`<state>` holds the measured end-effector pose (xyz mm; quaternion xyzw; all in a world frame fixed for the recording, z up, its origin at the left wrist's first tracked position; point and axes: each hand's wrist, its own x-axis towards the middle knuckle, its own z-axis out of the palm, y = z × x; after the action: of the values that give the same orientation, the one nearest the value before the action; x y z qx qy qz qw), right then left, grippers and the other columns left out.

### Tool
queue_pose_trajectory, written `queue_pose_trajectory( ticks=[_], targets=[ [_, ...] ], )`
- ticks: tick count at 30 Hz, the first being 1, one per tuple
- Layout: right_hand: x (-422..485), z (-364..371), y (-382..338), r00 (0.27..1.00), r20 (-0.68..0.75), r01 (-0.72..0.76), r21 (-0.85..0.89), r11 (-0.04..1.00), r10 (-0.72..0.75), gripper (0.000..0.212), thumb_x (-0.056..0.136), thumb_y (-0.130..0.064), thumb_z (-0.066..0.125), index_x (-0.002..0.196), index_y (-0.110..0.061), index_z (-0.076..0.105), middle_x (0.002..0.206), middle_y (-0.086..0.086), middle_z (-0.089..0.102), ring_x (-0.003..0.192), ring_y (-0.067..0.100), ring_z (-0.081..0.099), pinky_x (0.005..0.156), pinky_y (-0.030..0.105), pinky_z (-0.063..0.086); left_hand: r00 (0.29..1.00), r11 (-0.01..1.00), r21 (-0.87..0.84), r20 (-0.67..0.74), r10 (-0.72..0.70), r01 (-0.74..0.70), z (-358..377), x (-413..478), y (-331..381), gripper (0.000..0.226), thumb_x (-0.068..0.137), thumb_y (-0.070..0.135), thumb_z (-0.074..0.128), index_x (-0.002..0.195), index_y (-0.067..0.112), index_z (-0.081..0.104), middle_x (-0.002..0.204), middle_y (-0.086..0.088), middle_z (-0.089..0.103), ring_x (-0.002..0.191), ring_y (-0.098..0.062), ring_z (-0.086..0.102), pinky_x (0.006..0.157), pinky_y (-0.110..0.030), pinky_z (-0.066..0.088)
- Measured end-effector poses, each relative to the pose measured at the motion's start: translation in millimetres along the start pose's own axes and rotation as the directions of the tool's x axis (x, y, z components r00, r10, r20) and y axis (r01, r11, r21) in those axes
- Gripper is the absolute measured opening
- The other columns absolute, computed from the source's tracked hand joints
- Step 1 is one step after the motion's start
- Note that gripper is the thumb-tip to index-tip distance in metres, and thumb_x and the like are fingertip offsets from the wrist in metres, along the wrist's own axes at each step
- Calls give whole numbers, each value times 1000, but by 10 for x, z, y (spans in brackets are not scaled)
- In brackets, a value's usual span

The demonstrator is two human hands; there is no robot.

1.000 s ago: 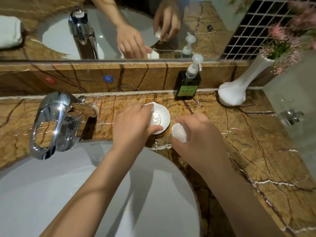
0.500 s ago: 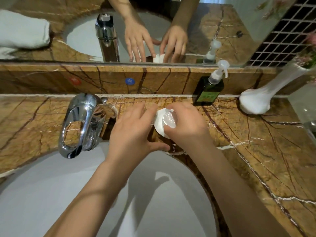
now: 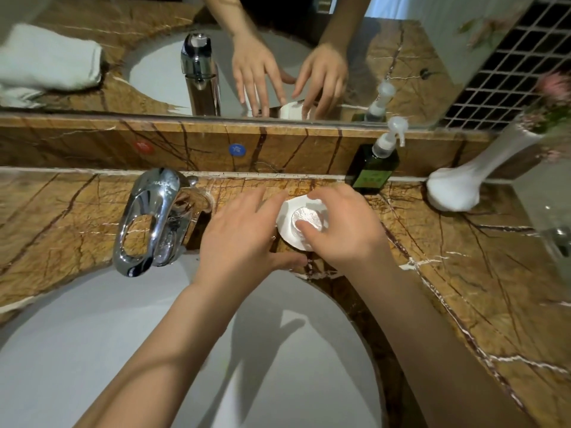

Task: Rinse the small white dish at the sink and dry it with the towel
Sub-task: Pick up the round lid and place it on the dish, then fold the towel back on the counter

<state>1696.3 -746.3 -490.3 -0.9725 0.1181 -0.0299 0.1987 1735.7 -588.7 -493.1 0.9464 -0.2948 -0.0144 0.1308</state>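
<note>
The small white dish (image 3: pixel 285 222) sits on the marble counter just behind the sink basin (image 3: pixel 139 350), to the right of the chrome tap (image 3: pixel 148 220). A round, silvery wrapped soap (image 3: pixel 306 217) lies in the dish. My right hand (image 3: pixel 346 230) covers the dish's right side, thumb and fingers closed around the soap. My left hand (image 3: pixel 244 236) rests flat beside the dish with fingers spread, its fingertips at the dish's left rim. A rolled white towel (image 3: pixel 46 60) shows only as a reflection in the mirror at top left.
A dark green pump bottle (image 3: pixel 372 168) stands against the back ledge right of the dish. A white vase (image 3: pixel 457 186) with pink flowers is further right. A glass panel (image 3: pixel 550 217) rises at the far right. No water runs from the tap.
My right hand carried the round wrapped soap from above the counter onto the dish. My left hand loosened from the dish and spread flat beside it.
</note>
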Motion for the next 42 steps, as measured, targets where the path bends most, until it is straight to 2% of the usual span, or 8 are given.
queue_pose_trajectory(
  ticks=[4,7,13,18,24,33,42],
  targets=[
    [-121,-371,45,996,-72,38,-82,996,-44,44,85,-43,56,124,-21,54,124,0,55,115,20,50,88,36,46,999,999,28,-46,25,-23,-241,4,101,94,60,74,57,138,24,38,144,-9,45,131,-28,40,102,-44,37],
    [-244,-747,51,989,-131,52,-107,993,-66,49,87,-44,55,129,-20,52,129,1,54,122,19,47,94,34,43,993,998,52,-103,52,-47,-533,23,237,91,65,73,56,139,23,38,144,-10,44,132,-28,39,103,-43,36],
    [-516,-1445,-51,948,-293,76,-174,982,-126,50,86,-46,52,126,-17,52,123,1,57,117,19,49,94,34,42,971,993,87,-221,93,-76,-1171,7,609,88,71,78,38,139,22,37,141,-11,46,129,-30,42,101,-44,38],
    [-790,-1523,-3,955,-268,70,-206,976,-125,55,87,-50,48,133,-21,46,129,-2,52,123,16,44,105,38,38,976,988,129,-189,113,-89,-1241,-155,814,83,76,76,36,140,23,34,146,-11,41,132,-29,39,103,-44,36],
    [-1003,-1507,58,962,-257,39,-187,982,-87,57,89,-53,42,137,-22,41,139,1,48,135,21,36,111,50,31,982,989,114,-150,113,-97,-1222,-322,915,80,77,75,33,140,25,34,148,-12,38,134,-30,35,105,-47,33],
    [-1095,-1513,-109,968,-235,38,-198,979,-85,60,89,-57,37,140,-25,36,145,0,41,141,20,27,116,51,22,986,991,104,-133,99,-85,-1295,-498,852,88,73,78,15,142,26,32,149,-10,36,136,-27,32,108,-48,32],
    [-1029,-1407,-606,971,-196,90,-224,970,-136,61,88,-56,39,140,-24,38,148,4,40,143,23,24,116,47,15,984,998,42,-173,51,-44,-1460,-661,453,83,77,75,22,140,24,37,147,-12,39,135,-29,34,108,-48,30]
  ],
)
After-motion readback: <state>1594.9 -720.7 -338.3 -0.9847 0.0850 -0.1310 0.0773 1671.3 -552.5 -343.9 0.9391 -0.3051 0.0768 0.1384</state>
